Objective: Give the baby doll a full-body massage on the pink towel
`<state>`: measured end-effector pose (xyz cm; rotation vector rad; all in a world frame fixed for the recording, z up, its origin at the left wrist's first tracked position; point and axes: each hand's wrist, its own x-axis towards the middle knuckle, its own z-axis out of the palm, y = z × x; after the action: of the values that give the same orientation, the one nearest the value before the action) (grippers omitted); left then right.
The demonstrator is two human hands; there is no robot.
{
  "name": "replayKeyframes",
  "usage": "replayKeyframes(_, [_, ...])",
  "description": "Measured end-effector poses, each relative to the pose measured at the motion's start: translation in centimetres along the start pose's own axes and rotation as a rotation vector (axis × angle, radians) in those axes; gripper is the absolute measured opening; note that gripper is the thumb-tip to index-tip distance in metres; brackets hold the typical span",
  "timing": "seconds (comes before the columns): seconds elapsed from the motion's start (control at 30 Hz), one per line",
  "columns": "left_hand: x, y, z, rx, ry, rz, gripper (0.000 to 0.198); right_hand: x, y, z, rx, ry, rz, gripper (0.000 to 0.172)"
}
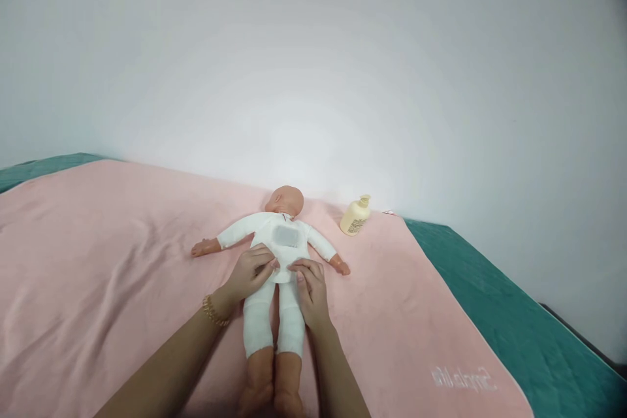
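Note:
A baby doll with a white cloth body lies on its back, feet toward me, its head turned to the side. A grey rectangular patch shows on its chest. My left hand rests at the left side of its belly, fingers curled together on the white cloth. On the right side of the belly is my right hand, its fingers bent and closed at the cloth. Whatever the fingertips may pinch is too small to make out. A gold bracelet circles my left wrist.
A pale yellow pump bottle leans on the pink blanket, beyond the doll's arm at right. Green cover shows past the blanket's edges. A pale wall rises behind.

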<state>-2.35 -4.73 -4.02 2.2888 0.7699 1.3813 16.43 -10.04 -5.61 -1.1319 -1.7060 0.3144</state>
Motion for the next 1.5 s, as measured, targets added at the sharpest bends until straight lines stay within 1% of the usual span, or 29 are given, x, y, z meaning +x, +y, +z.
replayKeyframes(0.1, [0.0,-0.12,0.05,-0.002,0.029,0.026,0.029,-0.08,0.16,-0.03,-0.023,-0.009,-0.016,0.03])
replayKeyframes(0.2, [0.07,-0.28,0.1,0.014,0.036,-0.014,0.027,-0.06,0.26,-0.02,-0.034,-0.032,-0.006,0.031])
replayKeyframes(0.3, [0.23,-0.39,0.12,0.03,0.012,-0.059,0.026,0.04,0.3,-0.01,-0.027,-0.048,0.006,0.031])
replayKeyframes(0.5, [0.54,-0.31,0.03,0.041,-0.024,-0.085,0.025,0.21,0.34,0.04,-0.008,-0.069,0.029,0.031])
replayKeyframes(0.73, [0.39,-0.29,0.07,0.017,0.026,-0.054,0.025,0.07,0.25,-0.08,-0.067,-0.085,0.008,0.029])
replayKeyframes(0.87, [0.33,-0.33,-0.02,0.04,0.055,-0.061,0.028,0.09,0.12,-0.14,-0.098,-0.111,0.003,0.032])
replayKeyframes(1.03, [0.44,-0.38,-0.04,0.064,0.025,-0.098,0.028,0.16,0.23,-0.04,-0.098,-0.105,0.0,0.033])
replayKeyframes(1.3, [0.51,-0.53,0.25,0.074,0.011,-0.139,0.025,0.14,0.58,0.07,-0.08,-0.131,0.019,0.033])
replayKeyframes(1.5, [0.48,-0.44,0.2,0.077,0.047,-0.131,0.027,0.12,0.3,0.01,-0.121,-0.141,0.01,0.036])
